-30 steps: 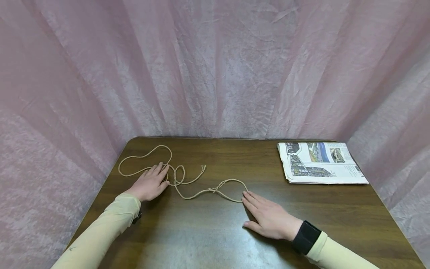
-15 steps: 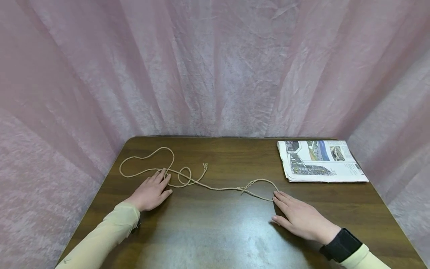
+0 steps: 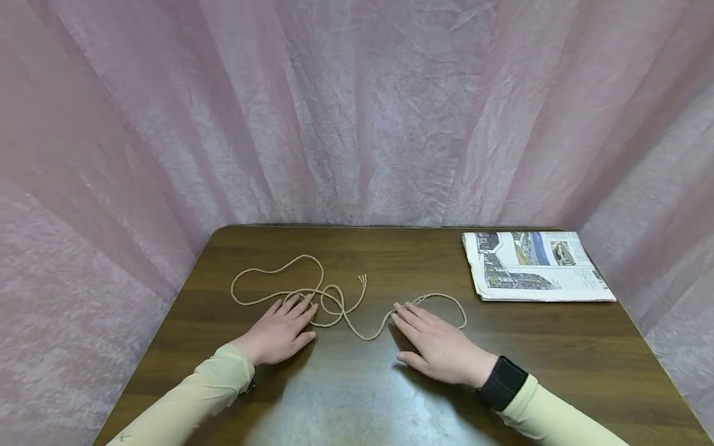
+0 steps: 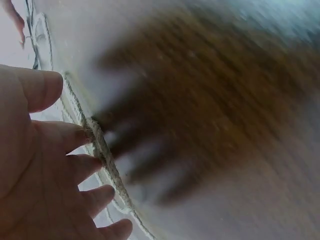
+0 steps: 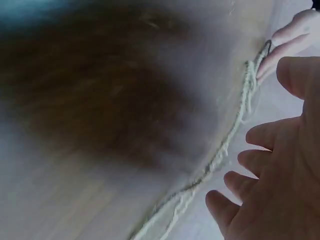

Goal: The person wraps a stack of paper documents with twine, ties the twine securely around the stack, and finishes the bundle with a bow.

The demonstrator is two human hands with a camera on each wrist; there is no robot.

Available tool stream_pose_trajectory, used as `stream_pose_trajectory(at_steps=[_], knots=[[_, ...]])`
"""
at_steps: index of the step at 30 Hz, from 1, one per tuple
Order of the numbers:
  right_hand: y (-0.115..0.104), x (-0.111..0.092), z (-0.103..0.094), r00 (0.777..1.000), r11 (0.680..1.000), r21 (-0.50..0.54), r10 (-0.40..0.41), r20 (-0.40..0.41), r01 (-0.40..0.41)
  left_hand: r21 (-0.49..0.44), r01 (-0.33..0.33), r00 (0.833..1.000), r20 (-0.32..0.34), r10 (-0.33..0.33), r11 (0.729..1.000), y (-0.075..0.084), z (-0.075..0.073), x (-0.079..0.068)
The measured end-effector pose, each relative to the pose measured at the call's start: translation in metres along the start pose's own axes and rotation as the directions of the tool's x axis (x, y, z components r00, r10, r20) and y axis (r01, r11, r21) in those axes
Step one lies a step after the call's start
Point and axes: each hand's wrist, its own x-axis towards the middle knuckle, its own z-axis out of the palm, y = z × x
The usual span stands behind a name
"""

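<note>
Before a curtain (image 3: pixel 357 111), near a newspaper (image 3: pixel 535 269), left hand (image 3: pixel 279 332) and right hand (image 3: pixel 437 345) overlie rope (image 3: pixel 344 311), fingers slightly spread.

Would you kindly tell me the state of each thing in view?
Rope: slack, looped, crossing itself, one end frayed
Left hand: fingers extended, fingertips at the rope
Right hand: fingers extended, over part of the rope
Newspaper: folded, lying flat
Wristband: wrapped around the right wrist
Curtain: hanging in folds
</note>
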Motion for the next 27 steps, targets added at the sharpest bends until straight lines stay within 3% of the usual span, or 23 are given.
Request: stream_pose_trajectory(at_steps=[4,8,11,18,27], knots=[[-0.001,0.013,0.005,0.999,1.000,0.023,0.020,0.043,-0.021,-0.006,-0.011,0.999,-0.037,0.011,1.000,-0.002,0.004,0.003],[-0.001,0.006,0.008,0.996,0.999,0.033,0.027,0.081,-0.030,-0.040,0.004,0.996,-0.091,-0.008,0.999,-0.011,-0.001,0.003],[-0.004,-0.009,0.006,0.993,0.998,0.041,0.044,0.108,-0.048,-0.049,0.071,0.994,-0.075,-0.074,0.996,-0.020,-0.008,0.001],[-0.001,-0.059,-0.006,0.978,0.984,0.028,0.172,0.119,-0.177,-0.044,0.225,0.974,0.052,-0.223,0.973,-0.038,-0.012,-0.009],[0.019,-0.107,-0.017,0.947,0.947,0.038,0.316,0.051,-0.318,-0.064,0.321,0.947,0.058,-0.317,0.945,-0.060,-0.009,-0.022]])
